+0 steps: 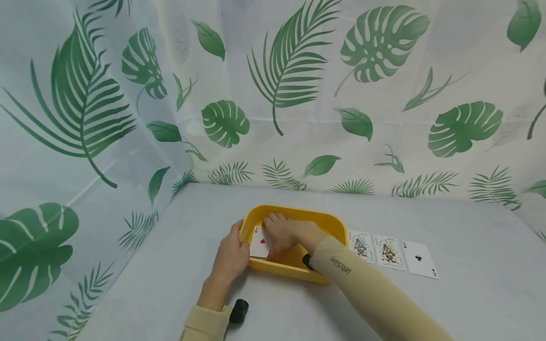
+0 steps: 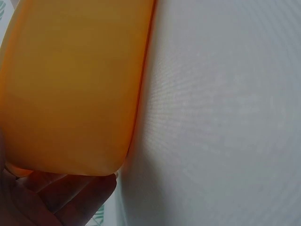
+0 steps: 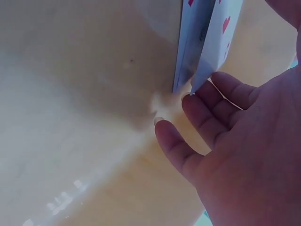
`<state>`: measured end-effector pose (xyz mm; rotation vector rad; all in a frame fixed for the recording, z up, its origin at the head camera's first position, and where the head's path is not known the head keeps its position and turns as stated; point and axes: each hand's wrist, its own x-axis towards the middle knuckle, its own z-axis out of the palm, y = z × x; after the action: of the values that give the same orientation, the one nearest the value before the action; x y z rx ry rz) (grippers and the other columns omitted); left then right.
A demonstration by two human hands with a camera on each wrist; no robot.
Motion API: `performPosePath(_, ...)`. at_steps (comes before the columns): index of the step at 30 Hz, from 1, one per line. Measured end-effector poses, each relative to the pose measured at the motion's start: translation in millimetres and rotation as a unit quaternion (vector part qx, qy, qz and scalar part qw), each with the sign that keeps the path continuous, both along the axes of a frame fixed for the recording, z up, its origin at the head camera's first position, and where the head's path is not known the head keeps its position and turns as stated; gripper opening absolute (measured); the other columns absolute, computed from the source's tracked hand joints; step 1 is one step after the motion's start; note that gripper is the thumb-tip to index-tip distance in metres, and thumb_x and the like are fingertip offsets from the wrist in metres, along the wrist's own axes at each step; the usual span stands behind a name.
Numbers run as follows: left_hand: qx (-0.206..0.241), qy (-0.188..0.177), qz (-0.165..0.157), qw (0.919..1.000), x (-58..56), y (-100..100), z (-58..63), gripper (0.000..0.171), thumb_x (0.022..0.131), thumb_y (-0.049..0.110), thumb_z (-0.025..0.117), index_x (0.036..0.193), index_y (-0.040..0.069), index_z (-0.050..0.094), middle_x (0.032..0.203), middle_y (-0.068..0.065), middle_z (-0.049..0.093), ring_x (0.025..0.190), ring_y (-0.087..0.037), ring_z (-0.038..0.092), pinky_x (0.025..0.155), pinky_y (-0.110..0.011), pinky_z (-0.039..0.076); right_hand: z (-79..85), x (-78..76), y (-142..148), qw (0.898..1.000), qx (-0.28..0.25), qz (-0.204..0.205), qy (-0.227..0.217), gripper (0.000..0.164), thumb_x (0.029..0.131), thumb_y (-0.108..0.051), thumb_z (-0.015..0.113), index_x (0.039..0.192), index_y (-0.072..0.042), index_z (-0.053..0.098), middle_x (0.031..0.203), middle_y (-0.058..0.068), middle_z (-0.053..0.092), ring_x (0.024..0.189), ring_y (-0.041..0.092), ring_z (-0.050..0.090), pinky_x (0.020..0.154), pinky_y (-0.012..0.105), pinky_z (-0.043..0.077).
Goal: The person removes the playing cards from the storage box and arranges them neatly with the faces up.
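A yellow plastic bin (image 1: 290,271) sits on the table. My left hand (image 1: 230,255) grips its left end, thumb at the rim; in the left wrist view the fingers (image 2: 87,195) curl against the bin's end wall. Inside the bin, my right hand (image 1: 279,234) holds a playing card with red hearts (image 1: 257,246) at its edges, fingers at the far side and thumb at the near side. The right wrist view shows this card (image 3: 218,42) tilted, with fingertips at its lower corner. Close beside it stands another card (image 3: 181,66), partly hidden.
Right of the bin, a row of cards lies face up: a grey joker (image 1: 361,245), a coloured joker (image 1: 389,252) and an ace of clubs (image 1: 420,259). The right forearm crosses over the bin's right side. A leaf-printed curtain (image 1: 298,142) hangs behind the table and along its left.
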<state>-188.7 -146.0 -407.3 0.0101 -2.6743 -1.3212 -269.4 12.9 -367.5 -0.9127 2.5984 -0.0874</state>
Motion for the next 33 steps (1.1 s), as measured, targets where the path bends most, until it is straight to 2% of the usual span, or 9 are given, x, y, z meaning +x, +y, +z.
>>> performPosePath(8, 0.004, 0.0, -0.003, 1.0, -0.2, 2, -0.4, 0.058, 0.093, 0.003, 0.045, 0.151, -0.002, 0.039, 0.144, -0.021, 0.053, 0.113, -0.028, 0.057, 0.103, -0.051, 0.045, 8.5, -0.2, 10, 0.999, -0.032, -0.007, -0.018, 0.081, 0.078, -0.04, 0.085, 0.141, -0.008, 0.047, 0.126, 0.004, 0.047, 0.118, 0.022, 0.042, 0.109, 0.039, 0.038)
performPosePath(13, 0.001, -0.006, 0.0, 1.0, -0.6, 3, -0.1, 0.057, 0.094, 0.003, 0.044, 0.151, -0.001, 0.039, 0.145, -0.019, 0.052, 0.116, -0.028, 0.057, 0.106, -0.051, 0.042, 13.4, 0.7, 18, 0.998, -0.061, -0.003, -0.027, 0.084, 0.077, -0.035, 0.087, 0.143, -0.006, 0.045, 0.132, 0.006, 0.046, 0.123, 0.023, 0.042, 0.111, 0.037, 0.036)
performPosePath(19, -0.002, -0.011, 0.004, 0.9999, -0.8, 4, 1.1, 0.057, 0.095, 0.003, 0.044, 0.152, -0.001, 0.038, 0.146, -0.019, 0.051, 0.114, -0.028, 0.056, 0.105, -0.05, 0.043, 23.2, 3.4, 26, 0.996, -0.081, 0.02, -0.016, 0.082, 0.079, -0.029, 0.085, 0.144, -0.003, 0.043, 0.136, 0.009, 0.045, 0.124, 0.024, 0.043, 0.111, 0.037, 0.037)
performPosePath(23, 0.0, -0.012, 0.004, 0.9999, -1.6, 4, 0.8, 0.058, 0.094, 0.002, 0.044, 0.152, -0.001, 0.038, 0.146, -0.02, 0.051, 0.112, -0.027, 0.056, 0.104, -0.05, 0.043, 30.3, 6.0, 30, 0.996, -0.09, 0.016, -0.009, 0.076, 0.081, -0.021, 0.081, 0.145, -0.004, 0.043, 0.137, 0.008, 0.044, 0.12, 0.022, 0.044, 0.107, 0.036, 0.04)
performPosePath(33, -0.004, -0.013, 0.003, 0.9999, 1.8, 3, 1.7, 0.059, 0.093, 0.001, 0.043, 0.152, -0.001, 0.037, 0.144, -0.021, 0.052, 0.106, -0.027, 0.057, 0.099, -0.049, 0.046, 44.8, 11.1, 45, 0.996, -0.091, 0.006, -0.011, 0.079, 0.083, -0.026, 0.077, 0.149, -0.004, 0.039, 0.146, 0.009, 0.039, 0.126, 0.023, 0.041, 0.11, 0.041, 0.038)
